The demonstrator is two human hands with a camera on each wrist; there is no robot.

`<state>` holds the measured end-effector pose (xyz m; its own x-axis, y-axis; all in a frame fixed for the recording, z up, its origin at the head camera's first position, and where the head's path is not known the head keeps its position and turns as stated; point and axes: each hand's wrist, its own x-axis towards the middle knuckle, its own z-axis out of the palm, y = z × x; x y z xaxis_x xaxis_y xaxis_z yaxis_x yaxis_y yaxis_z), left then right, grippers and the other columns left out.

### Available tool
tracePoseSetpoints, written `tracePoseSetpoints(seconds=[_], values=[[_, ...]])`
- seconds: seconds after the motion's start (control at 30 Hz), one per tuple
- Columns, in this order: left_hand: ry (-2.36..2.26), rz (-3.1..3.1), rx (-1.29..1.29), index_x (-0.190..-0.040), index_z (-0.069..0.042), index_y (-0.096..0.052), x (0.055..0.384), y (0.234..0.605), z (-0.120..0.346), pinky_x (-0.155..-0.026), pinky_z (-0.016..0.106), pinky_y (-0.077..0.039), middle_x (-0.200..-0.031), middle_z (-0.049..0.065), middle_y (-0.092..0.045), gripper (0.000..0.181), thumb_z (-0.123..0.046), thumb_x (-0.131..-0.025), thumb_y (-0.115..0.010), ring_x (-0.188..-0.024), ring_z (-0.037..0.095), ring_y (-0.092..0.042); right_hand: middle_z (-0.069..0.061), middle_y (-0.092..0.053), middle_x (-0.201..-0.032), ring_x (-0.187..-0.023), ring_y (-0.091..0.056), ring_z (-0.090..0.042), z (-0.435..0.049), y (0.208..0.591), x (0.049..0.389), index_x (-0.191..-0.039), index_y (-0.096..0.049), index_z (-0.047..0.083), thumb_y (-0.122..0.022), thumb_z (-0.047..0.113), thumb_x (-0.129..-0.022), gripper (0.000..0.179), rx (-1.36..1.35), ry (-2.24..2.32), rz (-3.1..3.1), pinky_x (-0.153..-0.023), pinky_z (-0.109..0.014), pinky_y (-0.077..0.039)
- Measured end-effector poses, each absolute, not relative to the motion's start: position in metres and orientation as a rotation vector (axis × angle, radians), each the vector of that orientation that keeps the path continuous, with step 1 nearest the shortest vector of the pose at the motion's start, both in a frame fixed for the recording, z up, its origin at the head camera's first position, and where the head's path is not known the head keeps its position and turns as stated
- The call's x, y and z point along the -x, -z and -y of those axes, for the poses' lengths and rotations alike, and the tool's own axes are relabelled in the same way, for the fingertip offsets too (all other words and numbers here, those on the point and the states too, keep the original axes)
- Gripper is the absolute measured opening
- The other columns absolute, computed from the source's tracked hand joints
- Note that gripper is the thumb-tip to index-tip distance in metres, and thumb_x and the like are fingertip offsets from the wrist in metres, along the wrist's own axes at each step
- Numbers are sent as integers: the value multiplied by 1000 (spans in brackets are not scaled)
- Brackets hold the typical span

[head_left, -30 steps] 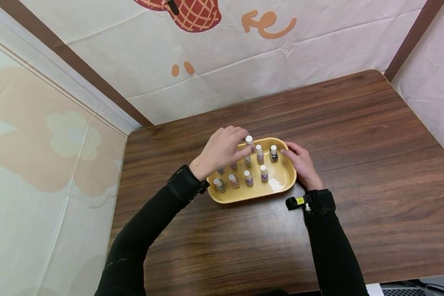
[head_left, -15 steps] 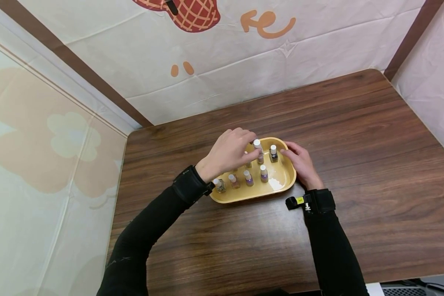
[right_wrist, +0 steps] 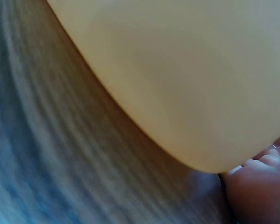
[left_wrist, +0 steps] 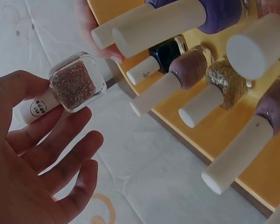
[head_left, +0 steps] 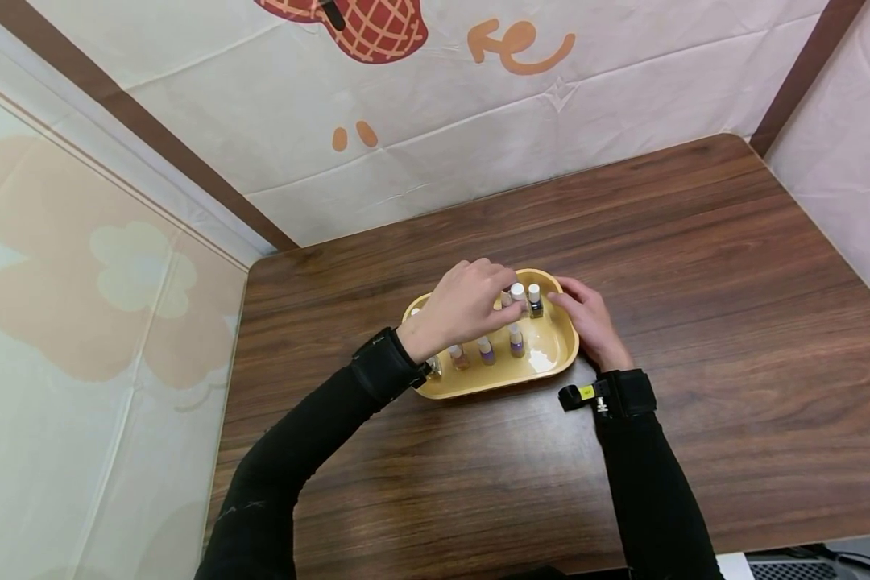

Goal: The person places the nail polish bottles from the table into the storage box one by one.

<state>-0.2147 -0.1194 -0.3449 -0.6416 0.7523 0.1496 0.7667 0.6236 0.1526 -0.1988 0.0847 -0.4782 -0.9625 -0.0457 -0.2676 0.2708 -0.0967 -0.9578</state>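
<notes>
In the left wrist view, my left hand (left_wrist: 51, 140) pinches a nail polish bottle (left_wrist: 77, 85) by its white cap, thumb against the fingertips. Clear square glass shows reddish, glittery contents. Seen from the head, this left hand (head_left: 467, 306) is over a yellow tray (head_left: 547, 354), with the bottle's white cap (head_left: 518, 290) beside a dark nail polish bottle (head_left: 535, 303). My right hand (head_left: 590, 318) grips the tray's right end, thumb at the rim and fingers along the outside. Close up, the right wrist view shows the tray's smooth wall (right_wrist: 177, 84) and part of the hand (right_wrist: 261, 191).
Several white-capped bottles stand in the tray, among them a purple one (head_left: 516, 342), a pinkish one (head_left: 458, 357) and a gold-glitter one (left_wrist: 224, 81). Beneath is a brown wooden table (head_left: 696, 322), with a printed cloth (head_left: 435, 129) behind it.
My left hand has moved right across the tray with the nail polish bottle, from the middle of the back row to beside the dark bottle. The right hand stays at the tray's end.
</notes>
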Motion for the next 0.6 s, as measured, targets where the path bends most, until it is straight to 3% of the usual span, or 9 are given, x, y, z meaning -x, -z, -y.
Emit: tracePoseSetpoints(seconds=[0.23, 0.6], values=[[310, 2797, 1309, -88, -15, -66, 213, 347, 113, -62, 29, -43, -74, -6, -61, 19, -32, -90, -58, -75, 15, -57, -13, -51, -130, -102, -56, -6, -85, 478, 199, -137, -50, 1, -57, 19, -96, 46, -245, 2150, -1960, -82, -13, -50], [282, 2805, 1337, -81, -17, -60, 211, 353, 104, -63, 31, -44, -74, -6, -63, 17, -32, -90, -59, -76, 15, -58, -1, -56, -117, -96, -58, -3, -85, 479, 199, -136, -51, -2, -57, 18, -96, 45, -224, 2188, -1943, -79, -14, -51]])
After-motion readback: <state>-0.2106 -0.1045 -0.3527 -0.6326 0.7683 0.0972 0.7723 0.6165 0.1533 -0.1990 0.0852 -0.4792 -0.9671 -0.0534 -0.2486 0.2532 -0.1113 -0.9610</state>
